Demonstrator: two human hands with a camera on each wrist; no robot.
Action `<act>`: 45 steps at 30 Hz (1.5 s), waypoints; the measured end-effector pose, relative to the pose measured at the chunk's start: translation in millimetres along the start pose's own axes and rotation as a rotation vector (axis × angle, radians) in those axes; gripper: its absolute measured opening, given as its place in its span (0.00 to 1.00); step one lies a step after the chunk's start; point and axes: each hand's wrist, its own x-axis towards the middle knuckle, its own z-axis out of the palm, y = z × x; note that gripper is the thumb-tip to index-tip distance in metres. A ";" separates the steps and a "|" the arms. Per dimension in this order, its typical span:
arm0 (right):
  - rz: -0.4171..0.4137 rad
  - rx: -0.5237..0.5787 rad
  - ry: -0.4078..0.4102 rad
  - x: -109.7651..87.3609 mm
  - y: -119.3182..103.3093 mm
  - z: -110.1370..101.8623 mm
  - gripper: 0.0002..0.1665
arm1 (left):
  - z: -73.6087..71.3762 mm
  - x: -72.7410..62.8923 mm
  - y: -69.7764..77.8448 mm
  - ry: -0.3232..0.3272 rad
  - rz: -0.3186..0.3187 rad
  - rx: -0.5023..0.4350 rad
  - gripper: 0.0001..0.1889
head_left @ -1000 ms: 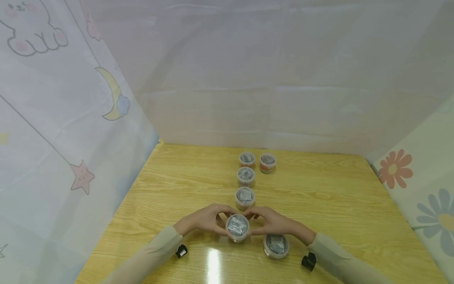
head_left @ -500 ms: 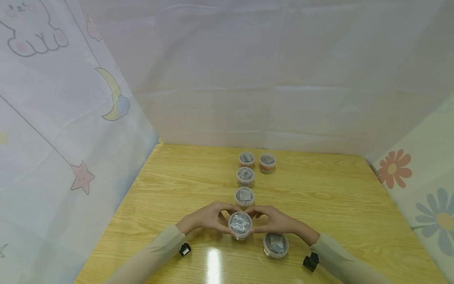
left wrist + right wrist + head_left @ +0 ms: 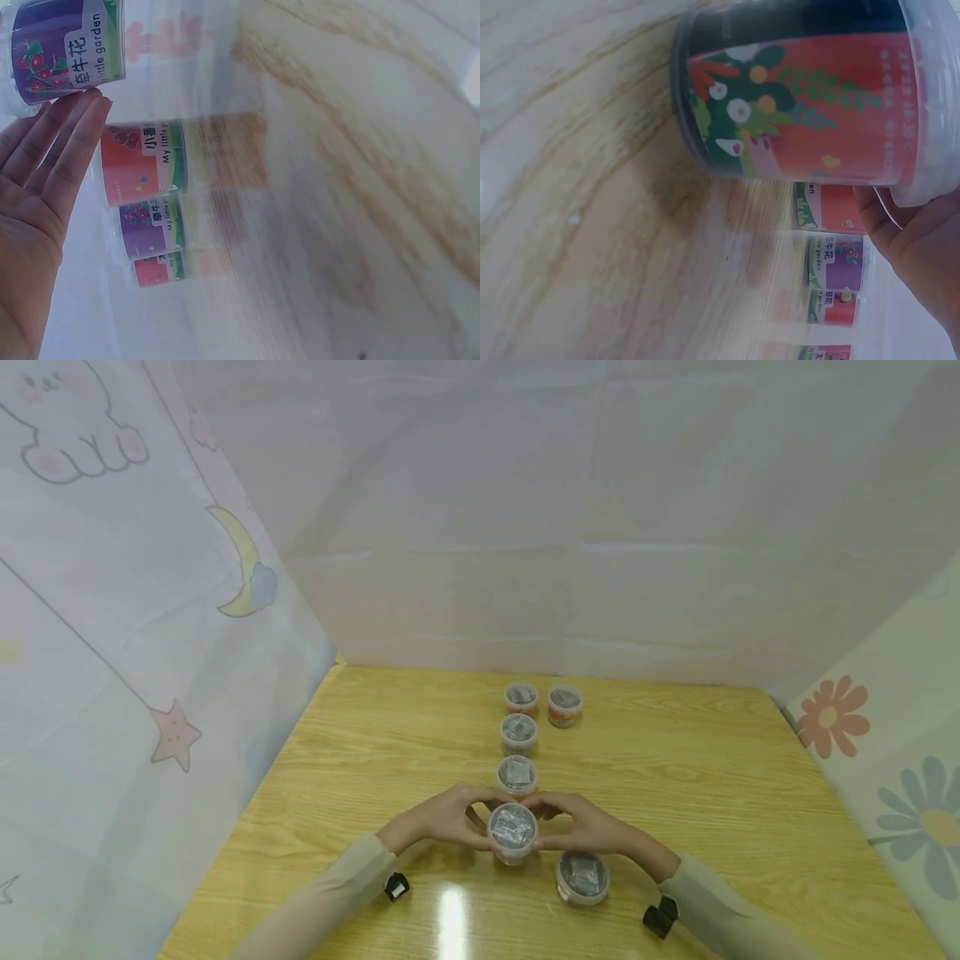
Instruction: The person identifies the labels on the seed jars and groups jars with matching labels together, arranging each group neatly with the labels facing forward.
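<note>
The left hand (image 3: 456, 815) and right hand (image 3: 591, 827) pinch the purple tub (image 3: 66, 49) from both sides. Uneven pressure could tip it; drifting forward could knock the tub ahead (image 3: 517, 772)

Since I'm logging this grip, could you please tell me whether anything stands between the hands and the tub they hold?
Nothing visible does: the left hand and right hand both grip the held tub. The row's nearest tub stands beyond it, the separate tub nearer the person; neither intervenes.

Red-labelled tub (image 3: 810, 105) up close, four tubs (image 3: 838, 261) beyond, streaked tabletop (image 3: 577, 217)
</note>
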 end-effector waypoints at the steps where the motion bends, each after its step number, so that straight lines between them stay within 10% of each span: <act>1: 0.004 -0.001 0.003 -0.7 0.1 0.4 0.28 | 0.2 0.4 -0.1 0.000 0.002 0.001 0.33; 28: 0.044 -0.010 0.111 -2.4 -3.8 -2.3 0.42 | -11.1 14.3 21.1 0.065 -0.024 0.004 0.32; 45: 0.033 -0.026 0.159 -1.6 -19.0 -12.2 0.41 | -9.8 23.7 8.9 0.124 -0.017 0.004 0.32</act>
